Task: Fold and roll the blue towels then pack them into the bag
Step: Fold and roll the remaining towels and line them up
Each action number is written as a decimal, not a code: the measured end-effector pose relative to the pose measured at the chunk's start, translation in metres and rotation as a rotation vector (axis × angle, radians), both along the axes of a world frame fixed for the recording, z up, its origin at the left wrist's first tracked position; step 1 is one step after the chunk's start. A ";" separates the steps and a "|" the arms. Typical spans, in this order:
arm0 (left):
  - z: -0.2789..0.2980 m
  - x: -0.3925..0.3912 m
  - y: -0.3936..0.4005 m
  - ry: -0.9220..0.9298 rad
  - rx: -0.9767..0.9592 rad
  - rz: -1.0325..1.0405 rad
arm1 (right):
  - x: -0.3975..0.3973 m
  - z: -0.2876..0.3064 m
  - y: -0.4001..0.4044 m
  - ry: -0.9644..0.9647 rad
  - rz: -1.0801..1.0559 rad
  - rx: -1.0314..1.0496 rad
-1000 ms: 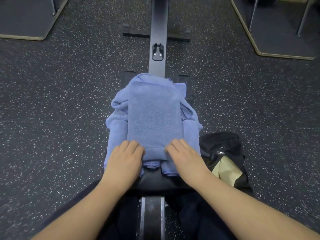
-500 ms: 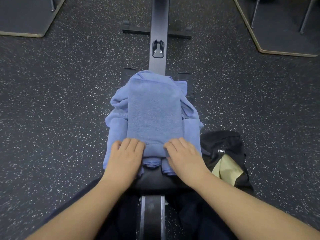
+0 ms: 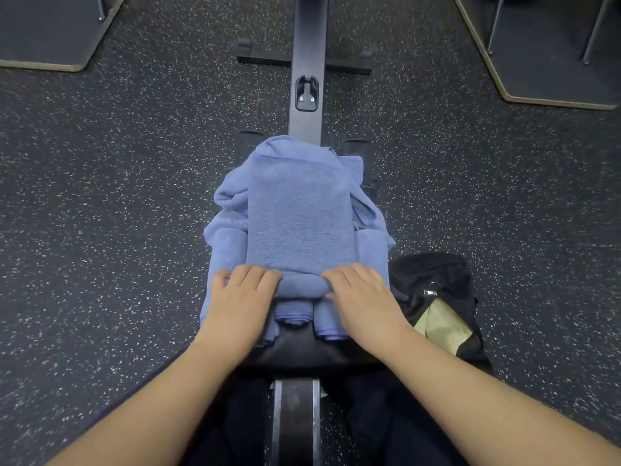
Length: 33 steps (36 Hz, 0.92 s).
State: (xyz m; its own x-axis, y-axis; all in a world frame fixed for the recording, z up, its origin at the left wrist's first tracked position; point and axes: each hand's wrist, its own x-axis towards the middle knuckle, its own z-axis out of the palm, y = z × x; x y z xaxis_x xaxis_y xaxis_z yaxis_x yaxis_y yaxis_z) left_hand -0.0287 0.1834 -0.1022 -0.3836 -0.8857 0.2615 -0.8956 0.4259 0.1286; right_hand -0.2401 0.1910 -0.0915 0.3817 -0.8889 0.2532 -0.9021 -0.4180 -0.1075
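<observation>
A folded blue towel (image 3: 299,213) lies as a long strip on top of a heap of other blue towels (image 3: 228,250) on a black padded seat (image 3: 302,348). Its near end is curled into a small roll (image 3: 302,285). My left hand (image 3: 242,297) grips the roll's left end and my right hand (image 3: 363,294) grips its right end, fingers curled over the cloth. A black bag (image 3: 433,284) with a tan lining sits open on the floor just right of the seat.
The seat rides on a dark metal rail (image 3: 307,62) running away from me, with a crossbar foot (image 3: 302,58). Speckled black rubber floor (image 3: 117,196) lies on both sides. Raised platforms sit at far left (image 3: 50,35) and far right (image 3: 554,62).
Both hands have pushed forward a little, and the towel's near end has curled further into a thicker roll.
</observation>
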 end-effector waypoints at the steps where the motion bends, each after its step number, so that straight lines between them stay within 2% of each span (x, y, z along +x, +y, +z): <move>1: -0.001 0.000 0.000 0.010 -0.011 0.003 | 0.000 0.000 0.000 -0.002 -0.007 0.014; 9: -0.003 0.003 -0.001 0.041 0.003 0.007 | -0.002 0.001 0.003 0.004 0.031 0.150; 18: 0.002 -0.001 0.000 0.023 0.030 0.037 | 0.000 0.001 0.004 -0.001 0.009 0.156; 26: 0.001 0.000 0.000 0.030 0.024 0.041 | 0.003 0.007 0.004 0.049 -0.024 0.084; 33: 0.010 -0.001 0.001 0.071 0.034 0.000 | 0.003 0.008 0.002 -0.028 -0.030 0.027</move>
State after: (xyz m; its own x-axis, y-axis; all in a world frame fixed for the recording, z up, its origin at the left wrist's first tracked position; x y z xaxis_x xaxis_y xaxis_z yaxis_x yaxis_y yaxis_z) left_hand -0.0300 0.1840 -0.0923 -0.3648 -0.8947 0.2579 -0.8838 0.4199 0.2065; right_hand -0.2369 0.1933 -0.0839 0.3479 -0.9066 0.2390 -0.9105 -0.3874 -0.1443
